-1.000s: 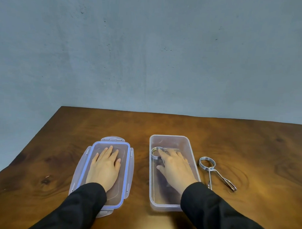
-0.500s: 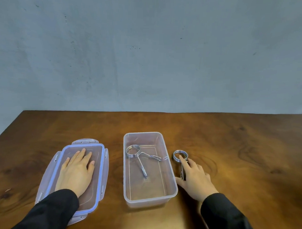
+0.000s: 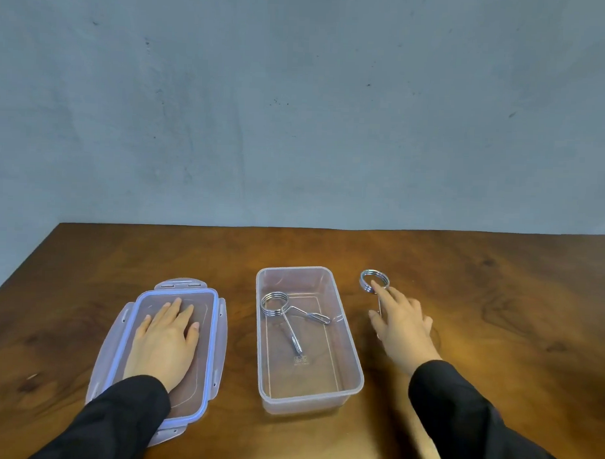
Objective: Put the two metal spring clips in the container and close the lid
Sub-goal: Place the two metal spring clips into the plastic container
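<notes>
A clear plastic container [image 3: 353, 354] stands open in the middle of the wooden table. One metal spring clip [image 3: 284, 309] lies inside it, coil toward the far end. The second spring clip [image 3: 368, 283] is just right of the container's far corner. My right hand [image 3: 399, 327] covers its handles and grips them, with the index fingertip on the coil. The lid [image 3: 212, 329], clear with a blue rim, lies flat to the left of the container. My left hand [image 3: 165, 341] rests palm down on it, fingers spread.
The table's far edge [image 3: 328, 229] meets a grey wall, and its left edge [image 3: 18, 274] runs diagonally. Bare wood extends right of my right hand.
My right hand left the first clip in the container and moved right onto the second clip, which now sits farther up beside the container's far corner. My left hand stayed on the lid.
</notes>
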A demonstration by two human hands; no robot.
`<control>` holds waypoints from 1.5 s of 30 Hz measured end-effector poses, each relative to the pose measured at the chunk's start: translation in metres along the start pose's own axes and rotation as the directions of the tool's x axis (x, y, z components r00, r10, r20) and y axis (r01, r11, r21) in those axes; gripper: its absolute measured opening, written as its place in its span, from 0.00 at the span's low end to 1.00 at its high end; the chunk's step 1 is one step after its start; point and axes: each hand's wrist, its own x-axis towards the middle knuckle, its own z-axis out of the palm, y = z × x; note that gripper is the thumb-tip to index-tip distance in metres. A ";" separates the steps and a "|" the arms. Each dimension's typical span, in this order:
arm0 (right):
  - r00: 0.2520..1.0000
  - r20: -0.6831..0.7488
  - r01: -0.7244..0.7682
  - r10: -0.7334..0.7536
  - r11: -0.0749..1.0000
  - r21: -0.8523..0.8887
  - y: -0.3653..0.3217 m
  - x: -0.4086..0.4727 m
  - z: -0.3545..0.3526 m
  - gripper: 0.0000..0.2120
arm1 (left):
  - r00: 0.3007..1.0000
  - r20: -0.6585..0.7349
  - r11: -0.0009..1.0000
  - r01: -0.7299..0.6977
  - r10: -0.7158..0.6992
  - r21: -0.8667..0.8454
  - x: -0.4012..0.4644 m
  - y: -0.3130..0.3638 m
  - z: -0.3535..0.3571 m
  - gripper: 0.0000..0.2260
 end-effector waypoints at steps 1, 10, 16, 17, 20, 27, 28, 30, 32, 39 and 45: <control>0.998 -0.041 0.038 -0.037 0.999 0.030 -0.013 0.002 -0.013 0.26 | 1.000 -0.004 1.000 -0.001 0.001 -0.004 -0.001 0.001 -0.001 0.24; 0.894 0.157 0.424 -0.419 0.906 0.001 -0.119 -0.012 -0.029 0.24 | 1.000 -0.019 0.999 0.004 -0.005 -0.050 -0.002 -0.003 0.001 0.24; 0.886 0.242 0.429 -0.396 0.897 -0.103 -0.120 0.000 0.016 0.23 | 0.999 -0.038 0.998 -0.001 -0.002 -0.068 0.001 -0.004 0.004 0.24; 0.882 0.248 0.438 -0.401 0.892 -0.116 -0.121 0.002 0.020 0.24 | 0.999 -0.041 0.998 0.001 -0.003 -0.068 0.002 -0.005 0.006 0.24; 0.867 0.285 0.457 -0.410 0.880 -0.125 -0.124 0.005 0.030 0.24 | 0.999 -0.041 0.998 0.006 -0.009 -0.068 0.002 -0.006 0.007 0.24; 0.865 0.279 0.452 -0.416 0.889 -0.075 -0.117 0.008 0.045 0.25 | 0.999 -0.036 0.998 0.011 -0.013 -0.056 0.004 -0.007 0.007 0.24; 0.865 0.278 0.449 -0.417 0.892 -0.060 -0.115 0.009 0.046 0.25 | 0.999 -0.037 0.999 0.011 -0.013 -0.053 0.004 -0.007 0.007 0.25; 0.864 0.282 0.447 -0.417 0.893 -0.047 -0.114 0.009 0.048 0.25 | 0.999 -0.042 0.999 0.011 -0.013 -0.049 0.005 -0.007 0.007 0.24; 0.863 0.281 0.448 -0.419 0.893 -0.044 -0.113 0.009 0.051 0.25 | 0.999 -0.044 0.999 0.010 -0.012 -0.044 0.005 -0.006 0.006 0.24; 0.867 0.274 0.442 -0.415 0.896 -0.039 -0.112 0.010 0.055 0.26 | 0.999 -0.045 0.999 0.012 -0.013 -0.036 0.006 -0.005 0.005 0.24; 0.868 0.264 0.445 -0.420 0.894 -0.043 -0.112 0.011 0.058 0.25 | 0.999 -0.037 0.999 0.015 -0.017 -0.043 0.008 -0.006 0.007 0.24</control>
